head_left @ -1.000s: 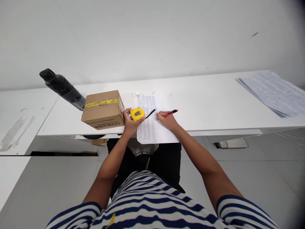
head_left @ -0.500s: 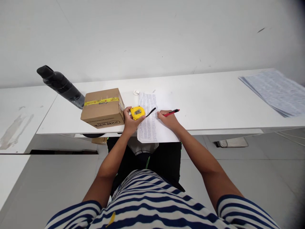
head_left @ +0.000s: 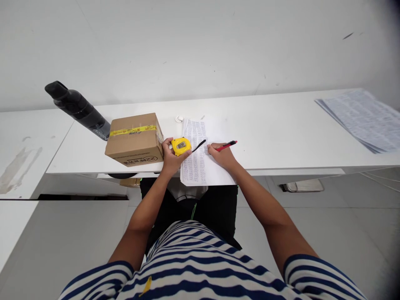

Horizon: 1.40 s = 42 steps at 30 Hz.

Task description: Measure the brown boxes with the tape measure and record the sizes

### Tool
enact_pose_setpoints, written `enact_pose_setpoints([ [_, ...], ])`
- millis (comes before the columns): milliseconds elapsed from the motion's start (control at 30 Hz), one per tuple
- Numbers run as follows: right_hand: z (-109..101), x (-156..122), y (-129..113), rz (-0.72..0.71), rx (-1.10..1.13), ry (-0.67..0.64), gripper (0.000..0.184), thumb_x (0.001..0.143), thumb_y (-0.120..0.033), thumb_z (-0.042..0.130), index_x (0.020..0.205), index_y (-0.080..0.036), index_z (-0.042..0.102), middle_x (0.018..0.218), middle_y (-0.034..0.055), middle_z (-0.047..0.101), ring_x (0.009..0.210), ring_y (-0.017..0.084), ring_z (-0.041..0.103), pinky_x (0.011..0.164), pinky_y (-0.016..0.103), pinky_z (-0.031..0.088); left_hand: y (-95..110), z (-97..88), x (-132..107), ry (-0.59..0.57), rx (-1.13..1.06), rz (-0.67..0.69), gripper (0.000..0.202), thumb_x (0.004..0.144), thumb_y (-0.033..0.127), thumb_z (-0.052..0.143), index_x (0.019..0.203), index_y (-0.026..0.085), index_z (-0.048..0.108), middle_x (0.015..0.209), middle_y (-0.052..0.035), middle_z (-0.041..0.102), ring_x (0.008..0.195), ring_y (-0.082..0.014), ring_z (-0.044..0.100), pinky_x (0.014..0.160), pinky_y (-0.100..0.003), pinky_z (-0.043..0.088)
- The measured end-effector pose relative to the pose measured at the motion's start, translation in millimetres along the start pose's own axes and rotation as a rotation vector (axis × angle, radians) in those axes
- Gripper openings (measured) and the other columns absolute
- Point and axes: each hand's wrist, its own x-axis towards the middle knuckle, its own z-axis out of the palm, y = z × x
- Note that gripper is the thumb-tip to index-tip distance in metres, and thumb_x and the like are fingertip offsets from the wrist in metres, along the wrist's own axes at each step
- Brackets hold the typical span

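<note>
My left hand (head_left: 171, 158) is closed around a yellow tape measure (head_left: 180, 146) with a black wrist strap trailing to the right. It rests just right of a brown cardboard box (head_left: 134, 139) sealed with yellow tape. My right hand (head_left: 221, 155) grips a red pen (head_left: 227, 145), its tip down on a printed sheet of paper (head_left: 196, 156) lying at the front edge of the white table (head_left: 275, 129).
A black bottle (head_left: 76, 107) stands tilted in the picture behind the box at the left. A stack of printed papers (head_left: 362, 118) lies at the table's far right. A small white object (head_left: 178, 119) sits behind the sheet. A second white surface (head_left: 25, 141) adjoins on the left.
Both hands stay in the same place on the tape measure and pen; only the view has drifted slightly, shifting everything a little upward.
</note>
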Motion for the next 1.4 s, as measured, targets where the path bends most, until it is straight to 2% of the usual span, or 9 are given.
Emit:
enact_pose_setpoints([
  [567, 2, -1, 1, -0.011, -0.021, 0.061, 0.045, 0.091, -0.056, 0.049, 0.061, -0.022, 0.053, 0.059, -0.0004, 0.052, 0.063, 0.017, 0.052, 0.061, 0.031, 0.039, -8, -3.8, 0, -0.078, 0.019, 0.002, 0.088, 0.057, 0.041, 0.091, 0.125, 0.029, 0.036, 0.117, -0.0042, 0.054, 0.092, -0.0162, 0.068, 0.077, -0.031, 0.058],
  [667, 1, 2, 3, -0.052, -0.107, 0.202, 0.041, 0.094, -0.054, 0.047, 0.074, -0.022, 0.062, 0.075, 0.0031, 0.063, 0.075, 0.020, 0.059, 0.069, 0.032, 0.045, -9, -4.1, -1, -0.101, 0.033, -0.017, 0.091, 0.059, 0.042, 0.091, 0.129, 0.030, 0.033, 0.114, -0.0037, 0.056, 0.090, -0.0166, 0.068, 0.079, -0.034, 0.059],
  [800, -6, 16, 10, -0.024, -0.321, 0.326, 0.034, 0.093, -0.035, 0.047, 0.117, -0.020, 0.065, 0.115, 0.0131, 0.063, 0.089, 0.024, 0.062, 0.073, 0.038, 0.049, -12, -4.4, -5, -0.158, 0.083, 0.000, 0.095, 0.061, 0.045, 0.090, 0.134, 0.029, 0.031, 0.111, -0.0052, 0.058, 0.091, -0.0187, 0.068, 0.082, -0.038, 0.060],
  [900, -12, 20, 6, 0.010, -0.305, 0.265, 0.044, 0.093, -0.032, 0.045, 0.132, -0.016, 0.058, 0.119, 0.0163, 0.061, 0.085, 0.024, 0.062, 0.076, 0.043, 0.052, -15, -4.1, -9, -0.159, 0.189, 0.197, 0.093, 0.061, 0.049, 0.090, 0.134, 0.028, 0.035, 0.130, -0.0118, 0.050, 0.111, -0.0241, 0.064, 0.090, -0.040, 0.059],
  [1000, -14, 9, -13, -0.056, -0.007, 0.163, 0.050, 0.096, -0.050, 0.046, 0.134, -0.020, 0.055, 0.112, 0.0125, 0.066, 0.085, 0.023, 0.064, 0.083, 0.045, 0.054, -13, -4.1, -15, -0.103, 0.258, 0.536, 0.088, 0.065, 0.050, 0.088, 0.132, 0.029, 0.036, 0.140, -0.0145, 0.040, 0.131, -0.0289, 0.052, 0.096, -0.042, 0.057],
  [1100, -9, -16, -41, -0.106, 0.366, -0.178, 0.070, 0.088, -0.070, 0.055, 0.143, -0.027, 0.045, 0.117, 0.0113, 0.068, 0.097, 0.023, 0.067, 0.085, 0.042, 0.056, -1, -6.7, -24, -0.034, 0.289, 0.804, 0.092, 0.067, 0.048, 0.087, 0.139, 0.032, 0.031, 0.138, -0.0142, 0.042, 0.133, -0.0282, 0.051, 0.095, -0.042, 0.058],
  [1200, 1, -39, -73, -0.142, 0.537, -0.435, 0.082, 0.078, -0.066, 0.072, 0.146, -0.031, 0.040, 0.129, 0.0108, 0.063, 0.106, 0.023, 0.067, 0.087, 0.039, 0.057, 19, -14.4, -31, -0.011, 0.332, 1.013, 0.099, 0.070, 0.046, 0.085, 0.147, 0.037, 0.022, 0.141, -0.0136, 0.044, 0.132, -0.0267, 0.053, 0.101, -0.045, 0.055],
  [1300, 14, -49, -100, -0.124, 0.552, -0.427, 0.072, 0.072, -0.055, 0.082, 0.132, -0.029, 0.052, 0.124, 0.0076, 0.065, 0.105, 0.023, 0.066, 0.087, 0.036, 0.057, 42, -28.2, -35, -0.104, 0.445, 1.098, 0.097, 0.078, 0.048, 0.078, 0.150, 0.043, 0.014, 0.150, -0.0129, 0.042, 0.137, -0.0271, 0.052, 0.106, -0.047, 0.052],
  [1400, 27, -48, -113, -0.105, 0.513, -0.312, 0.061, 0.071, -0.050, 0.084, 0.119, -0.026, 0.056, 0.109, 0.0043, 0.067, 0.096, 0.021, 0.068, 0.081, 0.034, 0.058, 67, -47.7, -45, -0.218, 0.501, 0.991, 0.096, 0.081, 0.051, 0.075, 0.153, 0.039, 0.014, 0.157, -0.0153, 0.039, 0.145, -0.0300, 0.044, 0.112, -0.049, 0.047],
])
